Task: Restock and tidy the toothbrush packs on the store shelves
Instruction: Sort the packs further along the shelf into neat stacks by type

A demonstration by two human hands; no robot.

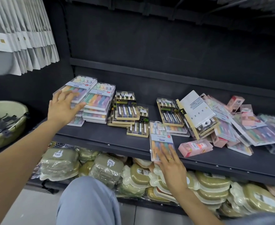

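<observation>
Two neat stacks of pastel toothbrush packs [99, 98] stand at the left of the dark shelf [104, 140]. My left hand [63, 106] lies with spread fingers on the leftmost stack [78, 88]. A single pastel pack [162, 140] lies at the shelf's front edge; my right hand [170, 161] has straight fingers resting on its near end. Black-and-gold toothbrush packs [127, 108] are piled in the middle. A jumbled heap of mixed packs [227, 122] fills the right side.
A pink box [195, 147] lies near the front edge. The lower shelf holds wrapped green and cream containers [104, 169]. A green basin [5, 125] sits at the left, and white packaged goods [20, 34] hang above it. My knee [88, 202] is below.
</observation>
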